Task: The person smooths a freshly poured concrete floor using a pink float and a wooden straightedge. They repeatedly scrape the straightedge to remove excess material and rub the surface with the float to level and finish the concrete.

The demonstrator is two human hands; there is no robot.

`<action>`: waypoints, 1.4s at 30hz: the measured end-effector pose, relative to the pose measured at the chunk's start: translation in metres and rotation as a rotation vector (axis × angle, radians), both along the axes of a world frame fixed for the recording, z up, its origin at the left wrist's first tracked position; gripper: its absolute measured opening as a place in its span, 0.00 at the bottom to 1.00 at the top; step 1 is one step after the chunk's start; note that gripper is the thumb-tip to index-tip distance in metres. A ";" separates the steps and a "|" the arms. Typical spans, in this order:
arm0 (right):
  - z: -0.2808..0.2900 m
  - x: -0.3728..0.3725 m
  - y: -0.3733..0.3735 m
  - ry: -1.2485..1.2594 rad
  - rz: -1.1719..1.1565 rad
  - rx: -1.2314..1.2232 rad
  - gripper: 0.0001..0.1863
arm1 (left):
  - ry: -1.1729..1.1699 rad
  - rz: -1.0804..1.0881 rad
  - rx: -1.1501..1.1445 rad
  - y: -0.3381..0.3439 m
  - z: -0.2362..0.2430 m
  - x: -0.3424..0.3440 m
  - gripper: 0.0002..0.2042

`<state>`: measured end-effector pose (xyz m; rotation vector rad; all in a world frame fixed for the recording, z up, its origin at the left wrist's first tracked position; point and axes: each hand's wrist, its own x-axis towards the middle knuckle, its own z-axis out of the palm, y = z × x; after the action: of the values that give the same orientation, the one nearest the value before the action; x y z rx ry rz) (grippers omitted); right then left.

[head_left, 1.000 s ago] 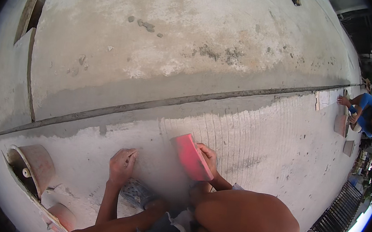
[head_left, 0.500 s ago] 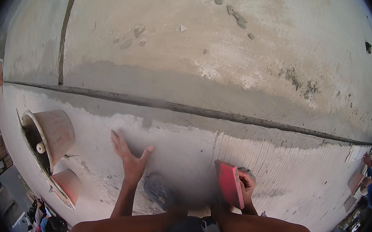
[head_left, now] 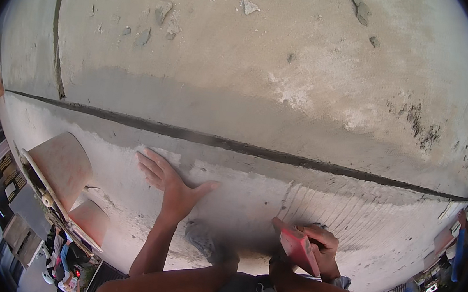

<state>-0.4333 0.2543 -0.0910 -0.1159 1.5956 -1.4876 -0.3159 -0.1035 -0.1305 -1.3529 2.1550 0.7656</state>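
Note:
My left hand (head_left: 169, 184) is spread open, resting on the pale concrete (head_left: 128, 192) just on the near side of a dark groove (head_left: 217, 141); nothing is in it. My right hand (head_left: 321, 247) grips a red hand float (head_left: 298, 248) in front of my right knee. The float is tilted, with its long red edge showing and grey residue on it. Its handle is hidden by my fingers. A strip of darker, smoother grey mortar (head_left: 227, 159) borders the groove, and combed lines (head_left: 324, 208) mark the concrete beyond the float.
At the left stand a worn bucket (head_left: 63, 163) and a smaller reddish container (head_left: 90, 221). Stone chips (head_left: 162, 12) lie on the far slab (head_left: 225, 61). Another person's arm (head_left: 462, 230) is at the far right. People (head_left: 64, 267) and a street show at lower left.
The view has shifted and tilted. My left hand stays spread on the concrete, nearer the groove. My right hand has turned the float and moved slightly right with it.

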 end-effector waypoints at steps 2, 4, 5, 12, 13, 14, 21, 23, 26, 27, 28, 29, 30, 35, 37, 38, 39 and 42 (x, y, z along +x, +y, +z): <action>0.000 -0.056 -0.036 0.121 0.140 -0.149 0.23 | -0.036 0.002 0.003 -0.002 -0.002 -0.003 0.84; 0.005 -0.103 -0.077 0.161 0.211 -0.200 0.25 | -0.075 -0.011 0.000 -0.002 -0.002 -0.003 0.84; 0.008 -0.125 -0.102 0.191 0.288 -0.206 0.24 | -0.105 -0.019 -0.007 -0.003 -0.001 -0.002 0.84; 0.001 -0.169 -0.220 0.528 0.641 -0.113 0.15 | -0.078 -0.026 0.015 -0.005 0.003 -0.010 0.83; -0.005 -0.164 -0.229 0.546 0.641 -0.150 0.15 | -0.052 -0.022 0.023 -0.004 0.004 -0.011 0.83; -0.009 -0.159 -0.235 0.563 0.639 -0.188 0.15 | -0.057 -0.026 0.022 -0.003 0.002 -0.011 0.83; -0.018 -0.148 -0.260 0.681 0.753 -0.056 0.16 | -0.067 -0.019 0.037 -0.004 0.003 -0.019 0.86; 0.012 -0.157 -0.279 0.536 0.889 0.133 0.15 | -0.071 -0.029 0.027 -0.005 -0.001 -0.015 0.86; 0.010 -0.162 -0.275 0.531 0.966 0.120 0.17 | -0.052 -0.024 0.022 -0.006 -0.003 -0.011 0.86; 0.009 -0.161 -0.274 0.565 0.971 0.068 0.18 | -0.041 -0.019 0.023 -0.005 -0.004 -0.010 0.86; 0.012 -0.159 -0.276 0.542 0.999 0.196 0.19 | -0.041 -0.017 0.024 -0.005 -0.005 -0.009 0.86; 0.018 -0.156 -0.281 0.519 1.025 0.324 0.19 | -0.040 -0.016 0.024 -0.005 -0.004 -0.009 0.86; 0.016 -0.155 -0.279 0.536 1.021 0.338 0.18 | -0.038 -0.012 0.024 -0.006 -0.004 -0.008 0.86; -0.004 -0.177 -0.219 0.677 0.941 0.138 0.17 | -0.049 -0.039 0.026 -0.005 -0.005 -0.009 0.86; -0.002 -0.178 -0.215 0.704 0.893 0.042 0.17 | -0.051 -0.038 0.022 -0.006 -0.005 -0.008 0.86; -0.002 -0.174 -0.216 0.724 0.840 -0.033 0.17 | -0.044 -0.033 0.018 -0.005 -0.005 -0.006 0.86; -0.002 -0.170 -0.218 0.745 0.782 -0.103 0.17 | -0.033 -0.033 0.016 -0.005 -0.005 -0.007 0.86; -0.013 -0.155 -0.235 0.773 0.746 -0.074 0.16 | -0.039 -0.031 0.036 -0.004 -0.004 -0.011 0.86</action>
<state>-0.5885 0.0197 -0.1035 -1.3073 1.7657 -0.9258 -0.3268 -0.1079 -0.1343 -1.3029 2.1170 0.7562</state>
